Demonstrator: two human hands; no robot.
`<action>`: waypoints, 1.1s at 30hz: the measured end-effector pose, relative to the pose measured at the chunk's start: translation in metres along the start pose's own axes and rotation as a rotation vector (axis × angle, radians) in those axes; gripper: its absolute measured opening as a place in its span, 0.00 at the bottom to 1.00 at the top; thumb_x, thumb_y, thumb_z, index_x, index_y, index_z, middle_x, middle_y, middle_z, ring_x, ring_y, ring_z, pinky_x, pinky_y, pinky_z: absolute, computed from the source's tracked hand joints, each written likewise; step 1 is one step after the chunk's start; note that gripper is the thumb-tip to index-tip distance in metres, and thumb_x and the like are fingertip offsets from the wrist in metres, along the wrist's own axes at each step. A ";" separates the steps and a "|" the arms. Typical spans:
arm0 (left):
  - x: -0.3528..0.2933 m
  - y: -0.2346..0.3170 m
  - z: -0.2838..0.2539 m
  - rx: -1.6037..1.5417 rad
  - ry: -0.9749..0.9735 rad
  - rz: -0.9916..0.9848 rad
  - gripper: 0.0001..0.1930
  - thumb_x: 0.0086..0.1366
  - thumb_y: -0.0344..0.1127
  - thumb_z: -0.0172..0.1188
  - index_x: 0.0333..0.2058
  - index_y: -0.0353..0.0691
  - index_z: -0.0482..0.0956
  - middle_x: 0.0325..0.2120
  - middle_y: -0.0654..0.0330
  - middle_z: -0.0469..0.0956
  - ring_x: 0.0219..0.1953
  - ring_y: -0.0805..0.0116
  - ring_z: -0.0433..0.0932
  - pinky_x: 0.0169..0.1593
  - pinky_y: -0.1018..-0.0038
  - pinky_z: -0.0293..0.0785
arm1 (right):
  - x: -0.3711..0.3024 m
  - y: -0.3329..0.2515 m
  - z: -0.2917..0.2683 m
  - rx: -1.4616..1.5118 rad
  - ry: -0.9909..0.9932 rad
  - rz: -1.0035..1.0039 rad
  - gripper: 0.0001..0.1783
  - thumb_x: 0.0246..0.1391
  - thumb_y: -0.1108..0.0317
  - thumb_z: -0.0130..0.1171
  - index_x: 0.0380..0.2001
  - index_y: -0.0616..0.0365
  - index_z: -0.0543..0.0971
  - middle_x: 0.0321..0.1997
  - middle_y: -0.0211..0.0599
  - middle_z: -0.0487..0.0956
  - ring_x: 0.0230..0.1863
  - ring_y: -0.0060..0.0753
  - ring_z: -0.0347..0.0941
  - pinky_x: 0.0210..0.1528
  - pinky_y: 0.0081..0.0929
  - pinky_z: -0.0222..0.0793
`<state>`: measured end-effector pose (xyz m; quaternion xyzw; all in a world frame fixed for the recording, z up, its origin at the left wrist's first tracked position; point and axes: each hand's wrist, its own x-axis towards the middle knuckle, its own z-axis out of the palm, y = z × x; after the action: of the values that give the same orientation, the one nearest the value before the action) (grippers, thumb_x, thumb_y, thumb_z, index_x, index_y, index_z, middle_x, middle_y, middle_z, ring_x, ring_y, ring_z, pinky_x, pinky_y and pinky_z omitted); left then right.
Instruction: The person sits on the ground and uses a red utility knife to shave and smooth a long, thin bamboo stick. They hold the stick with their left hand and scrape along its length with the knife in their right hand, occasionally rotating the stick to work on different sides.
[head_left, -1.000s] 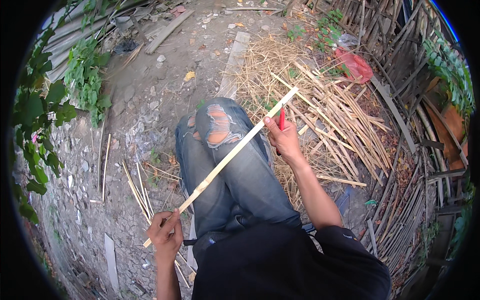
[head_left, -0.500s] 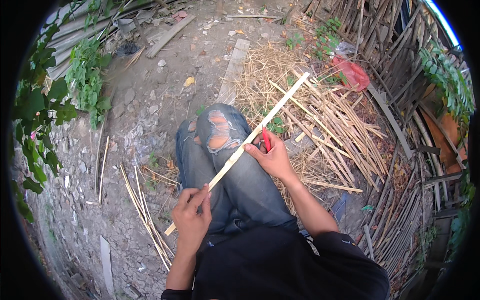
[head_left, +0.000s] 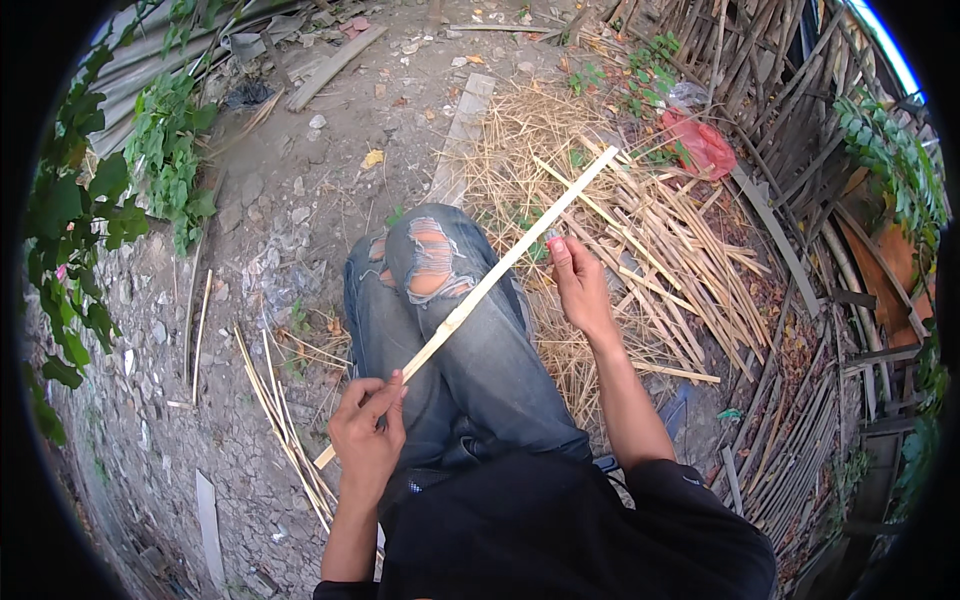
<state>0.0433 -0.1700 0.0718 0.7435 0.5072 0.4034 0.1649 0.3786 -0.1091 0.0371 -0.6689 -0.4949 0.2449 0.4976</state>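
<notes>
Left hand has a wood strip pinched, slanting over the jeans; right hand is clamped on something red, mostly hidden. Past that it's bare dirt, straw, messy split sticks, then a rickety fence.

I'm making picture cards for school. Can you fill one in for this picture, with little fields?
Left hand: pinches a pale strip near its lower end
Right hand: holds a small red thing, mostly hidden
Strip: long, slanting over ripped jeans
Right side: stick pile, straw, red bag
Left side: green leaves
</notes>
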 end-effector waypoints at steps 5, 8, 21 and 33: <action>-0.001 0.001 0.001 0.012 -0.004 0.001 0.12 0.61 0.21 0.72 0.43 0.41 0.91 0.27 0.62 0.77 0.23 0.74 0.70 0.24 0.73 0.60 | 0.019 -0.006 0.004 -0.172 0.091 -0.043 0.31 0.76 0.44 0.48 0.30 0.64 0.74 0.17 0.44 0.69 0.21 0.38 0.63 0.29 0.42 0.62; -0.003 0.000 0.004 0.043 -0.005 0.023 0.15 0.59 0.21 0.73 0.44 0.44 0.91 0.29 0.62 0.78 0.21 0.71 0.71 0.24 0.72 0.65 | 0.010 -0.011 0.013 -0.178 0.008 0.008 0.31 0.76 0.43 0.47 0.31 0.63 0.75 0.16 0.45 0.70 0.20 0.40 0.65 0.29 0.44 0.63; 0.003 0.013 0.022 -0.026 0.035 -0.009 0.10 0.62 0.21 0.70 0.42 0.37 0.91 0.28 0.61 0.77 0.24 0.72 0.71 0.26 0.73 0.65 | -0.032 -0.014 0.055 -0.088 -0.132 -0.190 0.23 0.75 0.51 0.51 0.32 0.57 0.78 0.17 0.50 0.72 0.20 0.57 0.71 0.26 0.45 0.63; 0.013 0.019 0.027 -0.071 -0.002 -0.100 0.11 0.62 0.23 0.71 0.43 0.37 0.90 0.27 0.58 0.80 0.25 0.67 0.76 0.29 0.72 0.69 | -0.019 0.000 0.032 0.167 -0.413 -0.236 0.24 0.76 0.51 0.51 0.35 0.62 0.80 0.17 0.41 0.69 0.20 0.31 0.64 0.27 0.35 0.62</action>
<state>0.0783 -0.1626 0.0730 0.7113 0.5291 0.4115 0.2116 0.3444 -0.1130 0.0215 -0.4988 -0.6388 0.3569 0.4645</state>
